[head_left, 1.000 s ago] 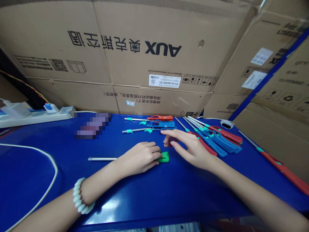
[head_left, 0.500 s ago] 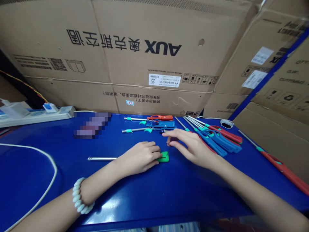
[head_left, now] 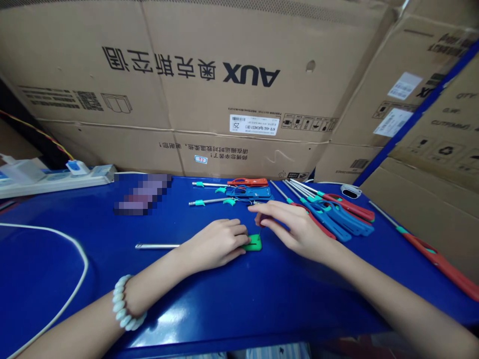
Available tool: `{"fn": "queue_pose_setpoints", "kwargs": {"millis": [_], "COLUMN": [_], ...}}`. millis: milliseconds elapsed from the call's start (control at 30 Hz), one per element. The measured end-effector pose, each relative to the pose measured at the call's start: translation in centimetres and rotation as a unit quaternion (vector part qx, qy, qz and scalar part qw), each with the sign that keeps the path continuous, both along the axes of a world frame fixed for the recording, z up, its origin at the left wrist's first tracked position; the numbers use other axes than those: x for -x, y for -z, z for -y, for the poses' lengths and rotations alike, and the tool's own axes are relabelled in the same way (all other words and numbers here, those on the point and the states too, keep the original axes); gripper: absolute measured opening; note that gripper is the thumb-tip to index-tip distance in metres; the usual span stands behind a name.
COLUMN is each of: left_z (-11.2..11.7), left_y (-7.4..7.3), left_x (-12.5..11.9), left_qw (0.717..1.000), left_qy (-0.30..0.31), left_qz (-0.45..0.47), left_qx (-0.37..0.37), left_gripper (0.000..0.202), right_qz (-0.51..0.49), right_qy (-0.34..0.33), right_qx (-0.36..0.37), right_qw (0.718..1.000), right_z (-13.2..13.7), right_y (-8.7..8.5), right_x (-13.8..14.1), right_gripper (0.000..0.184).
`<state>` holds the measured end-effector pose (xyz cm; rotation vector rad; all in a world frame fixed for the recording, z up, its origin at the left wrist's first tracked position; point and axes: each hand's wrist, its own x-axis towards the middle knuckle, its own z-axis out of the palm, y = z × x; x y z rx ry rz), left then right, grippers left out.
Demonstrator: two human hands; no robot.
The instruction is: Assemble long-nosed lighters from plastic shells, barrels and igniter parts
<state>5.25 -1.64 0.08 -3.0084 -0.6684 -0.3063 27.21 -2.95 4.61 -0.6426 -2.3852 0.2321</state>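
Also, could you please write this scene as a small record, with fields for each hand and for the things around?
Left hand: on the green piece, covering part of it
Right hand: fingers around a thin tool, mostly hidden, its shaft pointing down at the green piece
Metal tube: sticks out left of the left hand; any join is hidden
Left wrist: pale bead bracelet
Surface: blue table
Beyond right hand: long lighters with blue handles and red handles
Backdrop: cardboard, "AUX" upside down
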Motion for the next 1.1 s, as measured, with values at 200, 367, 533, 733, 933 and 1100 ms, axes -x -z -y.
{"fn": "queue_pose_setpoints", "kwargs": {"millis": [200,367,533,733,933,1100], "left_z": [0.1,0.0,-0.1,-0.3,0.0,0.1], "left_y": [-0.1,0.0,0.0,-0.1,-0.3,-0.3], "left_x": [0.0,0.0,0.1,0.0,0.0,0.0], "left_qw": [1.0,1.0,0.999,0.999,0.999,0.999], "left_qy": [-0.002,0.002,0.002,-0.007,-0.007,-0.009], "left_qz": [0.006,0.014,0.03,0.031,0.029,0.023], "left_qx": [0.005,0.006,0.019,0.031,0.024,0.021], "left_gripper": [0.013,0.014,0.014,0.013,0.012,0.014], "right_qz": [-0.015,-0.005,0.001,-0.05,-0.058,-0.091], "right_qy": [0.039,-0.008,-0.034,0.001,0.029,0.052], "right_qx": [-0.044,-0.014,0.04,0.072,0.083,0.072], "right_qw": [0.998,1.0,0.999,0.996,0.994,0.992], "right_z": [-0.1,0.0,-0.1,-0.1,0.1,0.0], "right_y": [0.9,0.7,-0.2,0.0,0.1,0.5], "right_x": [0.2,0.2,-0.3,-0.3,0.0,0.2], "right_gripper": [0.029,0.038,0.036,0.017,0.006,0.021]}}
